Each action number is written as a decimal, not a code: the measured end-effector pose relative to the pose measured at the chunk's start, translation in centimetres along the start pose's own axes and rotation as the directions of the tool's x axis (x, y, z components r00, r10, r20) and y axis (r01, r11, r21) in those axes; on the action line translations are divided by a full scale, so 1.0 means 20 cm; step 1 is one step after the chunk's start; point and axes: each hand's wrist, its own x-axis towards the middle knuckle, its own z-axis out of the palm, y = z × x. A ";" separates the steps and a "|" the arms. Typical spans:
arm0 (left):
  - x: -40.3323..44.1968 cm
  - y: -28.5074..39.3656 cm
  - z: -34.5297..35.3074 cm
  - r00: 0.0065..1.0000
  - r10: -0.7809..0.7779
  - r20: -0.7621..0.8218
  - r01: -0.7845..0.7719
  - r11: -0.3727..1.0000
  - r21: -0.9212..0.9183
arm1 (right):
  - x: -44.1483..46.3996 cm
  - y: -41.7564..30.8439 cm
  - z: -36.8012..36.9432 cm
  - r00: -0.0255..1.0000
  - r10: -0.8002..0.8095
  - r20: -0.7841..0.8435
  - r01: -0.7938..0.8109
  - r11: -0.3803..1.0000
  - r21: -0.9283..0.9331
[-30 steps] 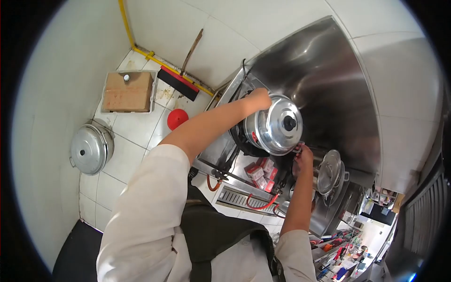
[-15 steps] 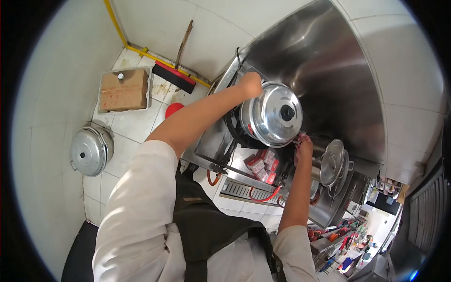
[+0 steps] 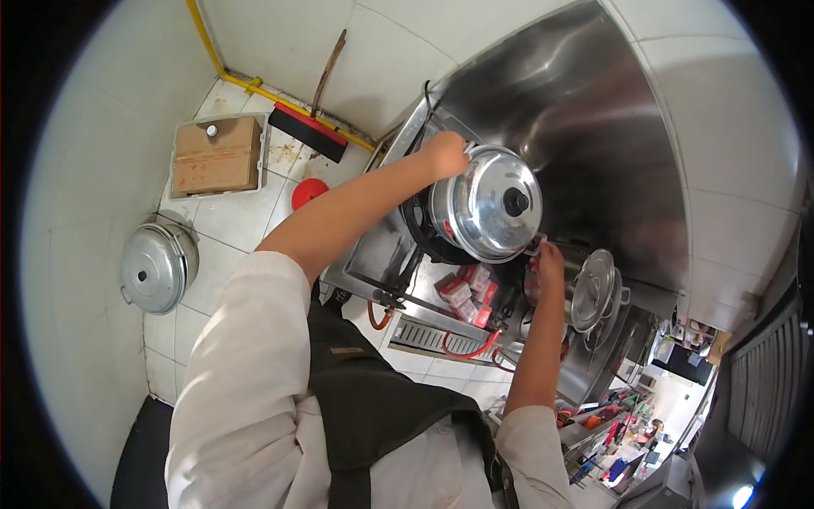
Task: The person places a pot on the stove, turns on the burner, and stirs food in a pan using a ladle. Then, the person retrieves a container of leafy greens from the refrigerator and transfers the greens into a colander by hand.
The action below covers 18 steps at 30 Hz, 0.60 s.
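A shiny metal pot (image 3: 439, 208) with a domed lid (image 3: 492, 195) and black knob stands at a black burner on the steel stove. On its far-left side, my left hand (image 3: 448, 155) is closed at the pot's side handle. My right hand (image 3: 547, 259) grips the opposite handle (image 3: 536, 246), fingers wrapped round it. The lid sits on the pot, which looks slightly tilted toward me. Several red and white small boxes (image 3: 466, 293) lie on the stove surface below the pot.
Another pot with a glass lid (image 3: 596, 293) stands right of my right forearm. A steel backsplash (image 3: 585, 110) rises behind the stove. On the floor at left are a lidded pot (image 3: 155, 267), a cardboard box (image 3: 218, 155), a red round object (image 3: 309, 192) and a broom (image 3: 309, 131). Orange hoses (image 3: 475, 349) hang in front.
The whole view has shifted slightly, so everything sits a little further left. Both hands keep their hold on the pot's handles, and the lid stays on.
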 end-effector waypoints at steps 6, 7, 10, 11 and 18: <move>-0.47 -0.40 -0.06 0.948 -0.166 -0.271 0.112 0.973 -0.203 | -0.50 0.24 0.22 0.660 -0.686 -0.305 0.582 0.724 -0.370; -0.63 -0.49 -0.09 0.931 -0.251 -0.267 0.168 0.940 -0.297 | -0.62 0.32 0.29 0.722 -0.663 -0.197 0.577 0.734 -0.358; -1.26 -1.09 0.11 0.799 -0.529 -0.288 0.444 0.840 -0.311 | -0.91 0.82 0.60 0.860 -0.413 0.300 0.505 0.776 -0.377; -1.49 -1.32 0.21 0.700 -0.697 -0.156 0.666 0.716 -0.210 | -0.97 0.94 0.69 0.781 -0.426 0.457 0.590 0.744 -0.314; -3.24 -1.65 0.84 0.188 -0.973 -0.137 0.977 0.171 0.127 | -1.16 1.18 1.01 0.723 -0.214 0.658 0.629 0.597 -0.498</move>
